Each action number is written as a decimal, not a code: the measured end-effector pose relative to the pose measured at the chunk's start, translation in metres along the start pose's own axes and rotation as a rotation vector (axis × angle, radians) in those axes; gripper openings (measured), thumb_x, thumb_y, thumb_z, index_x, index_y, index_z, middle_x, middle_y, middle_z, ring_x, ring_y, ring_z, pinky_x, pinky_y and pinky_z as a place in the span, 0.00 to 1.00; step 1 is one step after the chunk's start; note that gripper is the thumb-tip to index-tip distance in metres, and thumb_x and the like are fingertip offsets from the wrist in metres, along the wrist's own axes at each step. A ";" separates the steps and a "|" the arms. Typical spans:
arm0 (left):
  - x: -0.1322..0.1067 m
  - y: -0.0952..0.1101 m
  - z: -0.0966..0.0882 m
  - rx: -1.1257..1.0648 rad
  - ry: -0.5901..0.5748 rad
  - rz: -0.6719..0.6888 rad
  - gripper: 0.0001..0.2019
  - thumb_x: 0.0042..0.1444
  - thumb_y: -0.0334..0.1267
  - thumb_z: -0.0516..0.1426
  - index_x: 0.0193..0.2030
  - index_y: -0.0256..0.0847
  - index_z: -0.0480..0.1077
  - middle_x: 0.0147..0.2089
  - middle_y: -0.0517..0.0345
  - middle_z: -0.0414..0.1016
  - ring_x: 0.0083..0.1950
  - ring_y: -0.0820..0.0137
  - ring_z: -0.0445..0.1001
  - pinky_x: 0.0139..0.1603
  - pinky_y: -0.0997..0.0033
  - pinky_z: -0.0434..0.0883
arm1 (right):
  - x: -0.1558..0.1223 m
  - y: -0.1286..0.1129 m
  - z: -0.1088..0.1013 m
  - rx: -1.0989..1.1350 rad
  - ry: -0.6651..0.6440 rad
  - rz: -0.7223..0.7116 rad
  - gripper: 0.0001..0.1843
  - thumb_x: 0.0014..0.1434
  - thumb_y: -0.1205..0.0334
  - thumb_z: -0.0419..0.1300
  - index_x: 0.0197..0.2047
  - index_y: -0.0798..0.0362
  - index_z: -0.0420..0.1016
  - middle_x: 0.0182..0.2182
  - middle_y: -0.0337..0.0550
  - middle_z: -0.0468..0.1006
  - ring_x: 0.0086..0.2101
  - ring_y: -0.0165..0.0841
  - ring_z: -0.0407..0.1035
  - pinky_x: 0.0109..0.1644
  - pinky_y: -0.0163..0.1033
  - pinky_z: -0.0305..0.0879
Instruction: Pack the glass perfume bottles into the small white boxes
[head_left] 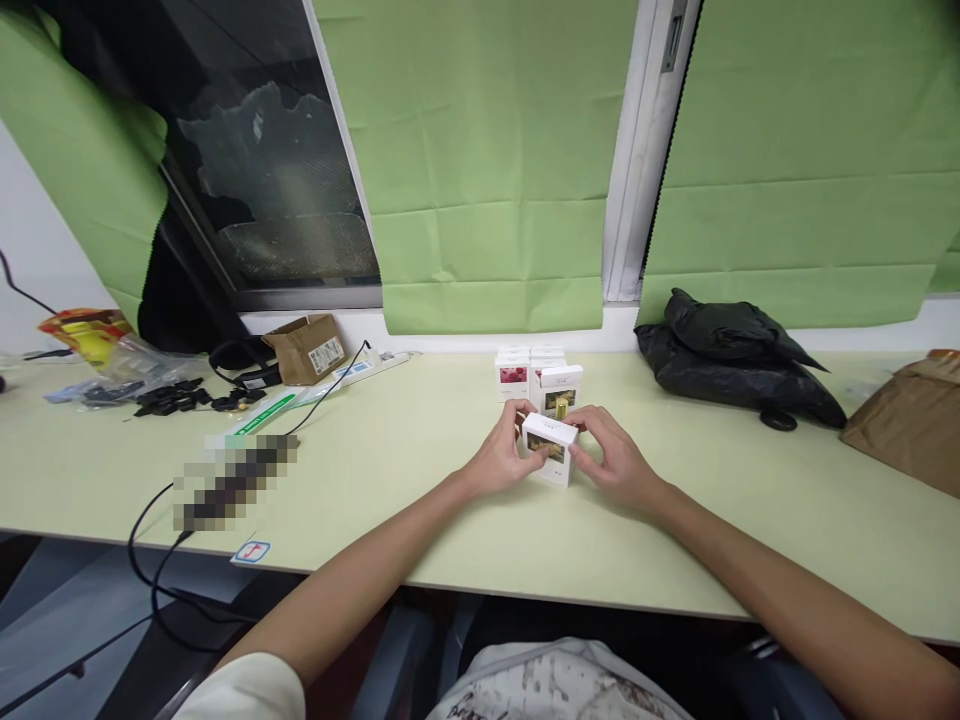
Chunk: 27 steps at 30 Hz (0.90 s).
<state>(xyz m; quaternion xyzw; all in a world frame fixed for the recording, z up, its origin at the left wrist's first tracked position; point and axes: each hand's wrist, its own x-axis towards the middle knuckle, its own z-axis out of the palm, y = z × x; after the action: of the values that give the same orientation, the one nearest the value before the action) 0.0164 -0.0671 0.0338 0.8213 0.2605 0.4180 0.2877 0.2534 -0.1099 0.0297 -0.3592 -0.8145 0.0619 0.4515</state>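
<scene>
The small white cardboard box with a dark gold-toned picture panel [556,452] is upright between your two hands, with its front face toward you, over the pale yellow-green counter [480,540]; you cannot tell whether its base touches the surface. Your left hand [510,455] is clamped on it from 9 o'clock, thumb across the front face and fingers around the far side. Your right hand [611,462] closes on it from 3 o'clock, thumb against the right edge and forefinger near the top.

Taking that box as the centre of your dial, a shiny gold cylinder [561,408] shows just beyond it at 12 o'clock, its lower part hidden from you. Past the cylinder, also at 12, stands a matching white box with a dark panel [571,377]. At 11 o'clock you have a white box with a red picture [513,376], with more white boxes grouped around it.

Well apart from your hands, a crumpled black plastic bag [739,365] lies at 2 o'clock, a brown paper package [907,425] at 3, and a brown cardboard carton [304,352] at 10.
</scene>
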 end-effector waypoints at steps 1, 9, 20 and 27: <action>0.000 0.001 0.000 -0.003 -0.001 -0.020 0.22 0.61 0.43 0.65 0.55 0.46 0.59 0.46 0.56 0.68 0.42 0.68 0.70 0.38 0.69 0.69 | 0.000 0.000 0.000 -0.001 0.006 0.004 0.12 0.72 0.59 0.56 0.57 0.45 0.70 0.50 0.49 0.76 0.50 0.45 0.70 0.54 0.53 0.71; 0.002 0.001 -0.006 0.038 -0.086 -0.169 0.20 0.60 0.55 0.65 0.47 0.43 0.69 0.37 0.59 0.76 0.34 0.69 0.72 0.33 0.71 0.67 | 0.003 0.000 -0.004 -0.012 0.047 0.102 0.14 0.74 0.56 0.55 0.59 0.44 0.71 0.49 0.47 0.75 0.48 0.42 0.71 0.54 0.50 0.71; 0.010 -0.029 -0.030 0.344 0.161 -0.188 0.17 0.58 0.55 0.64 0.43 0.45 0.70 0.35 0.61 0.78 0.33 0.69 0.71 0.33 0.71 0.66 | -0.001 0.040 0.010 -0.125 0.131 0.343 0.22 0.68 0.43 0.60 0.57 0.48 0.69 0.47 0.46 0.76 0.36 0.37 0.70 0.39 0.44 0.72; 0.017 -0.044 -0.039 0.408 0.293 -0.331 0.20 0.58 0.58 0.65 0.42 0.45 0.69 0.38 0.60 0.78 0.34 0.67 0.72 0.32 0.70 0.63 | -0.002 0.042 0.016 -0.067 0.003 0.352 0.21 0.67 0.46 0.63 0.57 0.47 0.73 0.51 0.47 0.77 0.47 0.41 0.73 0.48 0.46 0.74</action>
<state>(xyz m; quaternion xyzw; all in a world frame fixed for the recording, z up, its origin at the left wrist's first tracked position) -0.0156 -0.0146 0.0316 0.7395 0.5082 0.4185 0.1405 0.2637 -0.0768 0.0006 -0.5113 -0.7399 0.1125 0.4226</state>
